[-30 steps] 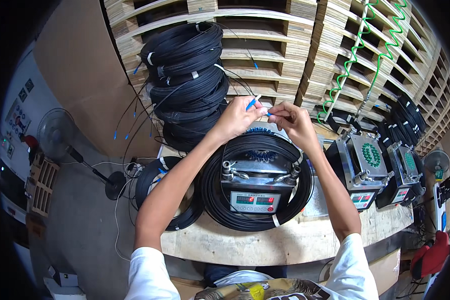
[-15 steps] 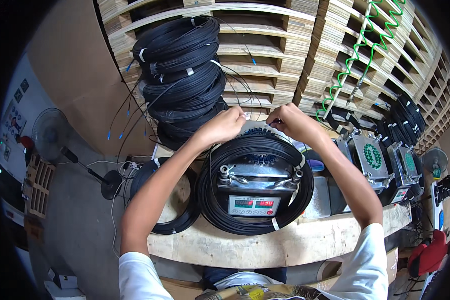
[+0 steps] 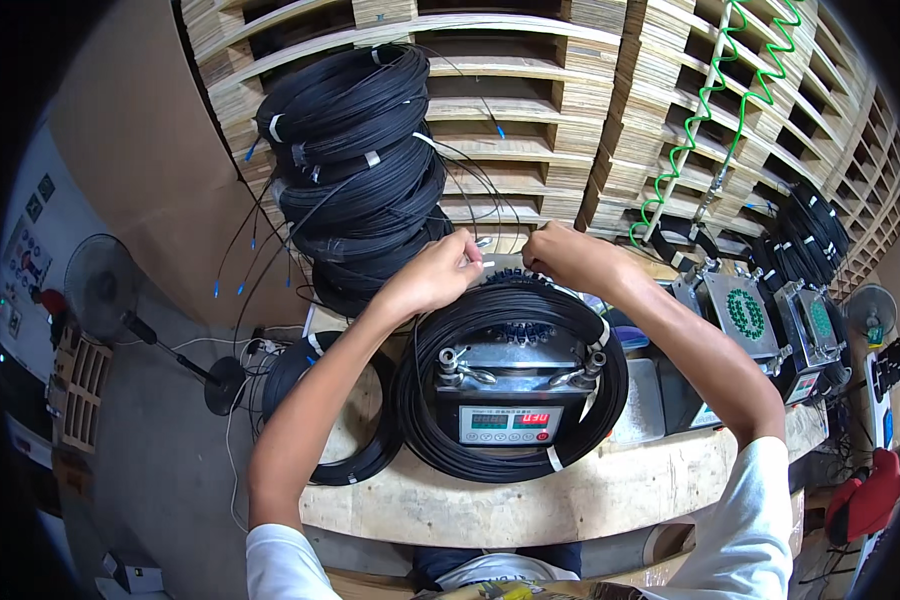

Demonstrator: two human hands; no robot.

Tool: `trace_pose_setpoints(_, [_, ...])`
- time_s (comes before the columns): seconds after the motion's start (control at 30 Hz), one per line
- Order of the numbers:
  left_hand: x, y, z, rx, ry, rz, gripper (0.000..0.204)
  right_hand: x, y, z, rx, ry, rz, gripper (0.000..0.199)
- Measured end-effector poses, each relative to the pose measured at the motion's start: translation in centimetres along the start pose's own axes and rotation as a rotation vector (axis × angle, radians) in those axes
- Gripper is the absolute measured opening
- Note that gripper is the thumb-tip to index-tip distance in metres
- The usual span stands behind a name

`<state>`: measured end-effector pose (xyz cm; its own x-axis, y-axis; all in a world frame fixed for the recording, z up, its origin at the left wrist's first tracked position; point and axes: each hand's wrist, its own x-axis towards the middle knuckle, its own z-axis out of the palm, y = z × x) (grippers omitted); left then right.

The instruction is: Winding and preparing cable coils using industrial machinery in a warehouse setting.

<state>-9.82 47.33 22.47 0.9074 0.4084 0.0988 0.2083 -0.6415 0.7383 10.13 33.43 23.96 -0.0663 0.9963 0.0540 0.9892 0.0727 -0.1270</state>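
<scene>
My left hand (image 3: 438,272) is closed in a pinch at the far side of the bench machine. A small white piece and a pale grey tip poke out between its fingers; their kind is too small to tell. Just to its right, my right hand (image 3: 574,256) has its fingers pressed together, hiding what they hold. Below both hands a ring of dark blue connectors (image 3: 526,333) sits on the metal top of the machine (image 3: 510,421), which has a lit display. A coil of black cable (image 3: 450,437) lies looped around this machine.
A tall stack of black cable coils (image 3: 355,170) stands at the far left, blue-tipped ends dangling. Another coil (image 3: 375,450) lies left of the machine. Similar machines (image 3: 735,315) stand right. Behind are wooden pallets (image 3: 510,90) and a green spiral hose (image 3: 688,140). A fan (image 3: 105,278) stands left.
My hands have shifted slightly down in the picture, the right one also a little left. A dark piece seen at my right fingertips is now hidden. The display's left digits have dimmed.
</scene>
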Motion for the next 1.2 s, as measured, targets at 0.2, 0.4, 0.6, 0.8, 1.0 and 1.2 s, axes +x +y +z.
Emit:
trace_pose_setpoints(0.2, [-0.1,-0.4,-0.2,-0.05,-0.027,-0.011,0.022,0.6,-1.1,-0.5,-0.131,-0.003,-0.061,0.007])
trace_pose_setpoints(0.4, [-0.3,-0.9,0.1,-0.092,-0.009,-0.024,0.021,1.9,-1.2,-2.0,-0.112,-0.157,0.013,0.011])
trace_pose_setpoints(0.6, [-0.8,-0.3,0.1,-0.033,0.023,0.013,0.02,1.9,-2.3,-2.8,-0.192,-0.228,0.015,0.014])
trace_pose_setpoints(0.8, [-0.8,1.0,-0.2,-0.023,-0.016,-0.023,0.018,2.6,-2.6,-2.6,-0.214,-0.247,0.027,0.019])
trace_pose_setpoints(1.0, [-0.8,0.7,0.0,-0.033,-0.001,-0.006,0.016,4.3,-2.9,-2.7,-0.22,-0.407,0.051,0.028])
trace_pose_setpoints(1.2, [-0.9,1.2,-0.4,0.006,0.0,-0.004,0.016,3.8,-4.3,-2.8,-0.24,-0.347,0.046,0.029])
